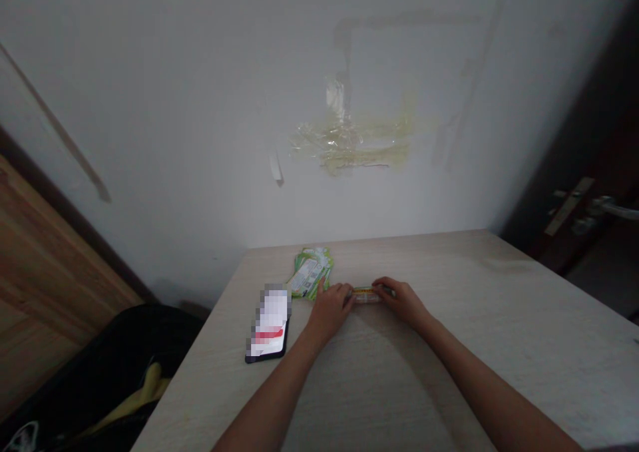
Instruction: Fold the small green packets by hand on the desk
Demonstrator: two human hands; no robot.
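Both of my hands rest on a pale wooden table (499, 319). My left hand (330, 311) and my right hand (402, 300) each pinch one end of a small, long, clear-looking object (366, 295) that lies between them on the tabletop. The fingers of both hands are curled closed on it. What the object is I cannot make out. A green and white packet (312, 273) lies just behind my left hand. A black phone (270, 323) with a lit screen lies flat to the left of my left hand.
A white wall (200, 139) stands right behind the table, with old tape residue (349, 142) on it. A dark door with a metal handle (606, 207) is at the right. A black bag (114, 372) with something yellow sits on the floor at the left, beside wooden furniture (40, 265).
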